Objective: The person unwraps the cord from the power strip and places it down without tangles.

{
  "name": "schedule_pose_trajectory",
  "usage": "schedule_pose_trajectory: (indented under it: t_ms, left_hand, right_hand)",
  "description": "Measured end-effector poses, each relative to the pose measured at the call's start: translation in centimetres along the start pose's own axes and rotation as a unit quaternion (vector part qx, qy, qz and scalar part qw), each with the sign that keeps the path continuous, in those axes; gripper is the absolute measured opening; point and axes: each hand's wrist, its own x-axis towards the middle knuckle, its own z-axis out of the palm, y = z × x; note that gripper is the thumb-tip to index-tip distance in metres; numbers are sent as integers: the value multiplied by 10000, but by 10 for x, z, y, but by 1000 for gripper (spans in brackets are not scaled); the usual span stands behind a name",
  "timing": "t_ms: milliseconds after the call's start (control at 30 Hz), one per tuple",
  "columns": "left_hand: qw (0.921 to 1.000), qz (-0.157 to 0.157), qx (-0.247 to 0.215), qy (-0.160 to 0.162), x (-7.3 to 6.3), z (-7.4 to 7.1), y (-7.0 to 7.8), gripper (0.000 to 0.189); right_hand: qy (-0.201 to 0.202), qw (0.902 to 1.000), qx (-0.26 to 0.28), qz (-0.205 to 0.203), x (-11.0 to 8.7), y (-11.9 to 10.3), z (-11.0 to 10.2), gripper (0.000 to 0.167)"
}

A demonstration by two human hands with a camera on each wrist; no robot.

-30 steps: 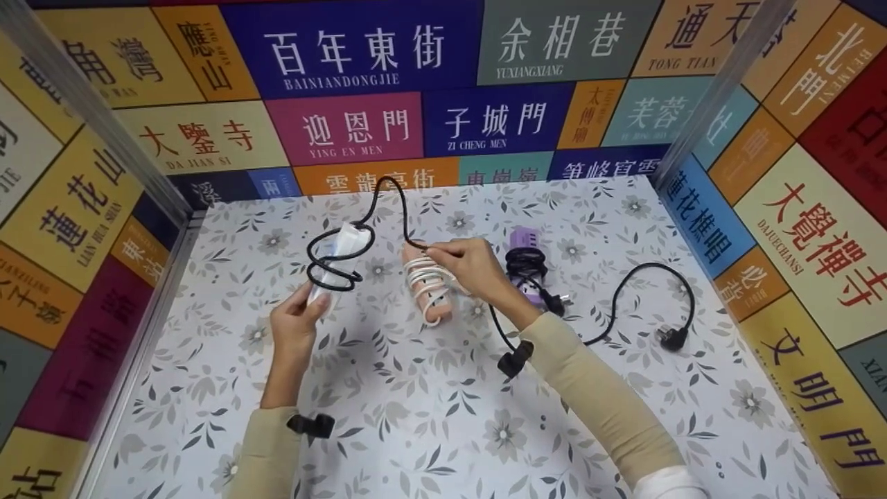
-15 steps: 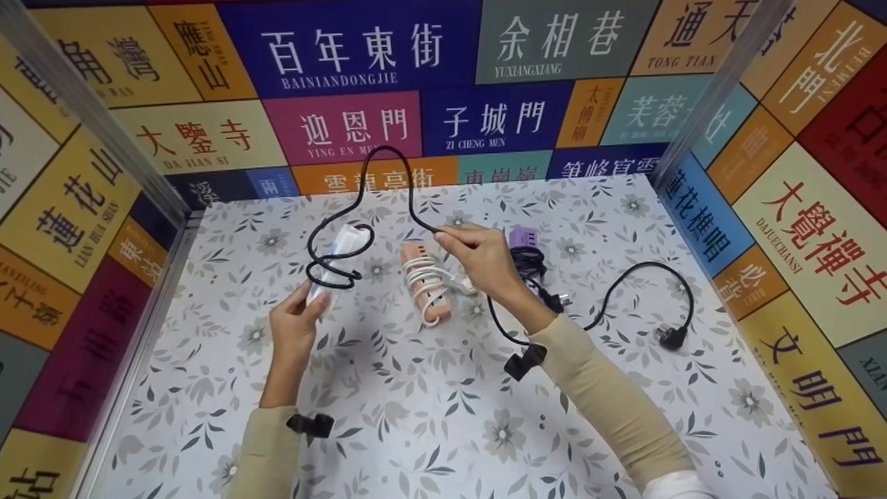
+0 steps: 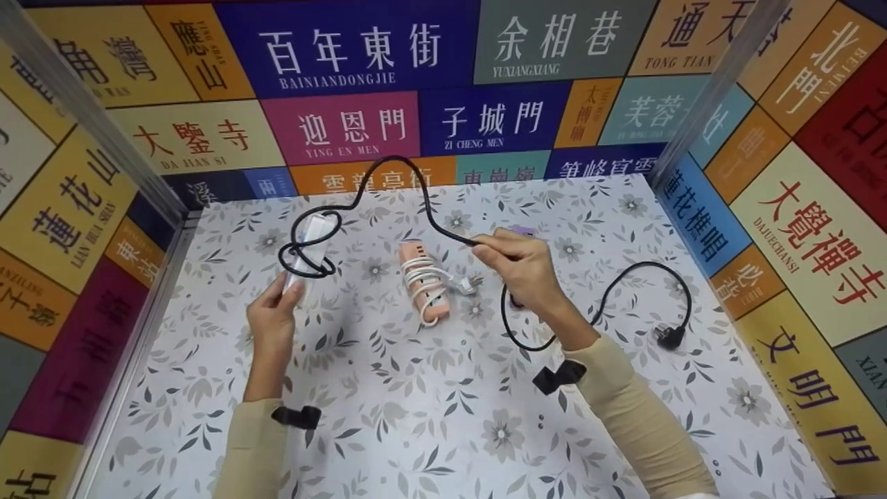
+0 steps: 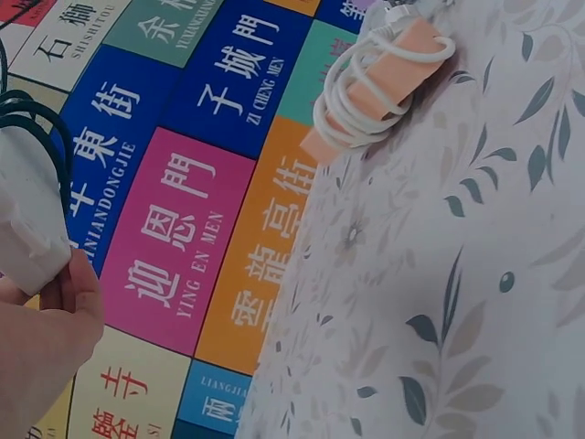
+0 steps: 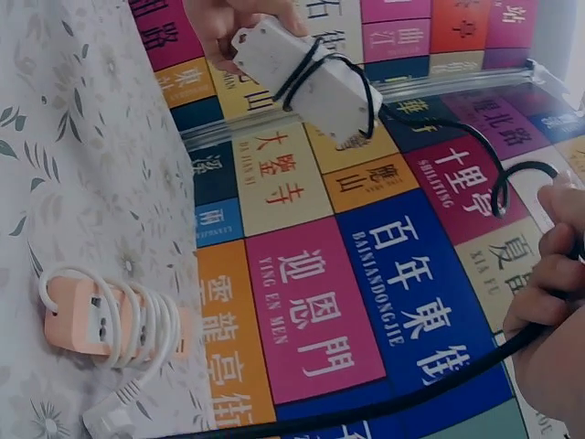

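My left hand [image 3: 271, 312] grips the lower end of a white power strip [image 5: 320, 105], raised and tilted at the left. Loose loops of black cord [image 3: 427, 197] are wound about the strip. From there the cord arches up and over to my right hand [image 3: 523, 270], which pinches it between thumb and fingers. Past the right hand the cord sags to the table and curves right, ending in a black plug [image 3: 671, 337]. In the left wrist view, the fingers hold the strip's edge; its far part is cut off.
An orange power strip [image 3: 410, 251] wrapped in white cord, its white plug [image 3: 471, 283] beside it, lies mid-table. A purple power strip [image 3: 524, 230] is mostly hidden behind my right hand. Printed panels [image 3: 343, 125] wall the flowered table [image 3: 416, 402] at the back and sides.
My right hand has moved right and slightly down, drawing the cord out wider. The left hand has shifted left with the white power strip, and the cord loops on it have changed shape.
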Motion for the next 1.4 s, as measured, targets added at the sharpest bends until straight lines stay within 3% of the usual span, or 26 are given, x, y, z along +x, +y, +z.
schedule_pose_trajectory:
  t_ms: [233,433,533,733,833,1000,1133,1267,1333,1400]
  left_hand:
    - [9990,225,-63,378,6,-6,8,49]
    - [9987,177,15,470,7,-13,13,49]
    - [9987,186,-7,478,7,-17,16,53]
    - [9952,168,-791,556,8,-24,19,56]
    - [9939,210,-911,581,8,-26,19,56]
    - [9945,280,-812,603,6,-25,20,55]
    - [9958,355,-518,664,5,-24,20,53]
    - [9961,473,-246,710,4,-20,16,50]
    - [9957,547,-299,687,4,-18,13,49]
    - [9954,615,-383,627,4,-14,12,48]
  right_hand:
    - [-968,9946,322,-167,-16,6,-26,19]
    - [-1584,9859,537,-101,-25,15,-45,23]
    - [-1916,9804,448,41,-27,21,-53,21]
    - [-2482,9666,183,613,-33,37,-64,16]
    - [-2770,9567,-115,890,-37,46,-67,14]
    - [-3318,9301,-584,1466,-46,62,-70,15]
    - [-3849,8967,-940,1971,-55,75,-68,20]
    - [-4510,8604,-1602,1749,-65,91,-70,17]
    - [-4633,8490,-1960,1617,-69,99,-73,14]
    - [-4577,8438,-2399,1447,-72,105,-77,12]
